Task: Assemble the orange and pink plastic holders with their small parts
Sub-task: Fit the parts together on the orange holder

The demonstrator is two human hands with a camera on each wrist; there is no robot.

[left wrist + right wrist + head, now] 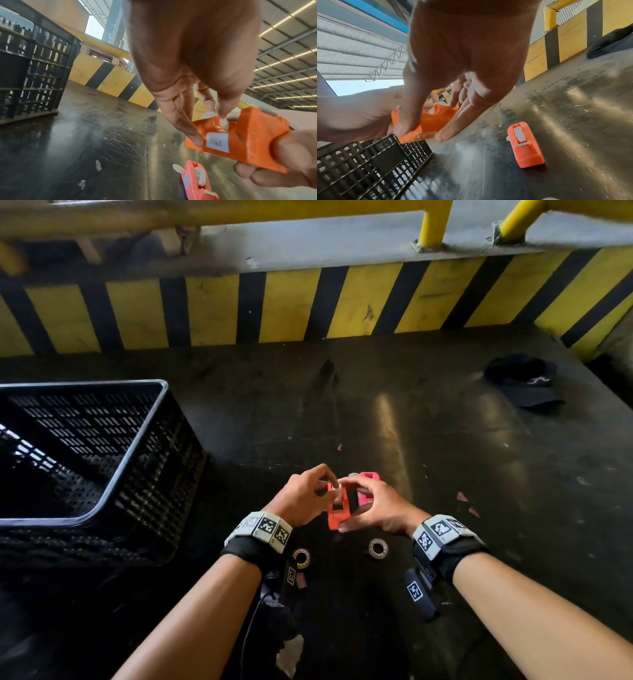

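I hold the orange holder [337, 513] above the dark table with both hands. My right hand [354, 508] grips its body between thumb and fingers [441, 135]. My left hand [327, 486] pinches a small clear-white roll part [223, 125] sitting in the slot on top of the orange holder [248, 139]. A white label with handwriting is on the holder's side. The pink holder [369, 486] lies on the table just beyond my hands, with a white roll in it [519, 134]. Two loose tape rolls [302, 558] [377, 547] lie near my wrists.
A large black perforated crate [78, 453] stands on the left of the table. A black cap [524, 381] lies at the far right. A yellow and black striped wall [308, 306] bounds the back. Small scraps dot the dark table [445, 440].
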